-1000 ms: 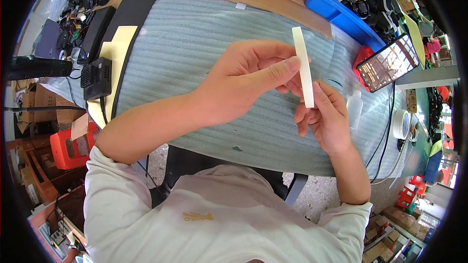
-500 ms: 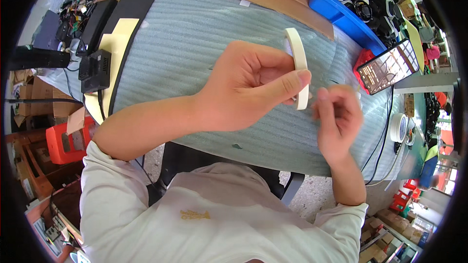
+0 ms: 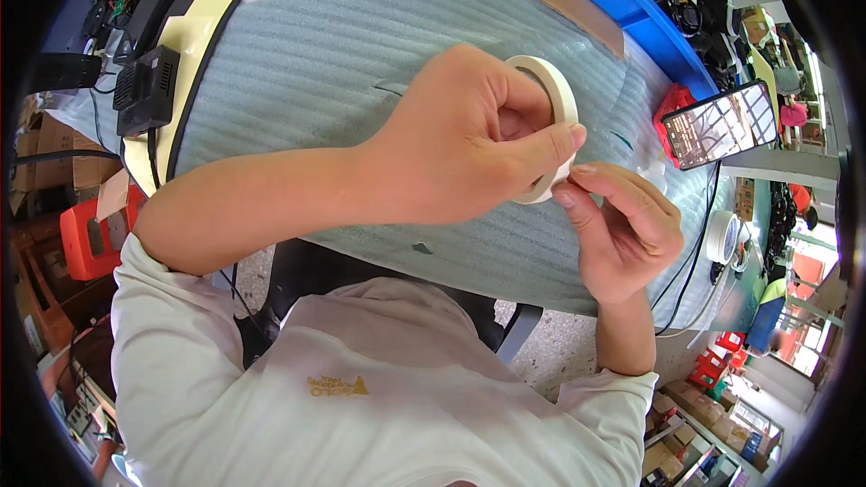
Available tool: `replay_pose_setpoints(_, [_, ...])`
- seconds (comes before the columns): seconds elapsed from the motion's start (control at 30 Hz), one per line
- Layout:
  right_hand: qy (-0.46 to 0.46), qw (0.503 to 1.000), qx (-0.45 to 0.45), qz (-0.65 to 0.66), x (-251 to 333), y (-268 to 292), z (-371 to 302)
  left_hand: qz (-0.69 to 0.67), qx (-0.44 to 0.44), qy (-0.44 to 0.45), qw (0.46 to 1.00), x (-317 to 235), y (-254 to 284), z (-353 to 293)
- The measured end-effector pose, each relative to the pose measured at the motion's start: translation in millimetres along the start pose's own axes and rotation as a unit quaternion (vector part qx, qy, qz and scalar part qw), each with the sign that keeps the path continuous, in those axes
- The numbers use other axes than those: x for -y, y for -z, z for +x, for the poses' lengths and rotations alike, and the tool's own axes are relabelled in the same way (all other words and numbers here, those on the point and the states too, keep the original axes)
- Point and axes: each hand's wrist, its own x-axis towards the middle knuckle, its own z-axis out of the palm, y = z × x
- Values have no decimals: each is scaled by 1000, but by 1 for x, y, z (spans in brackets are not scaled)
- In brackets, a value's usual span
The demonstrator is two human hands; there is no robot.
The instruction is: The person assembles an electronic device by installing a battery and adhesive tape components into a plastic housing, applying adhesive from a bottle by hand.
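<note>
A narrow roll of white tape (image 3: 565,99) is held upright above the table. My left hand (image 3: 478,140) grips it, thumb across the outer edge and fingers curled at the inner side. My right hand (image 3: 627,230) comes up to the lower right edge of the roll. Its thumb and index finger are pinched together right at the tape's rim. Whether a strip of tape lies between those fingertips is too small to make out.
Foam sheeting (image 3: 325,45) covers the table. A blue crate (image 3: 645,22) of black parts stands at the far right, near a phone (image 3: 722,126) on a red stand. A black adapter (image 3: 147,90) lies at left on yellow card. Another tape roll (image 3: 722,236) sits at right.
My right hand has moved left and up to the tape roll, its thumb and index finger now closed at the rim. The roll has turned to show more of its ring. The view has shifted slightly.
</note>
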Motion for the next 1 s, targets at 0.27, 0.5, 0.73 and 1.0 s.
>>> replay_pose_setpoints(0.27, [-28, 998, 23, 46, 3, 2, 2, 33, -11, 1, 999, 0, -3, -2])
replay_pose_setpoints(0.5, [-55, 995, 29, 82, 3, -4, 3, 37, -3, 6, 999, 2, -1, -2])
replay_pose_setpoints(0.73, [66, 998, 4, -18, -3, -4, 5, 17, 8, 28, 999, -4, -2, 1])
replay_pose_setpoints(1.0, [99, 994, -15, -42, -3, -3, 7, -71, 41, 25, 996, 0, 1, 3])
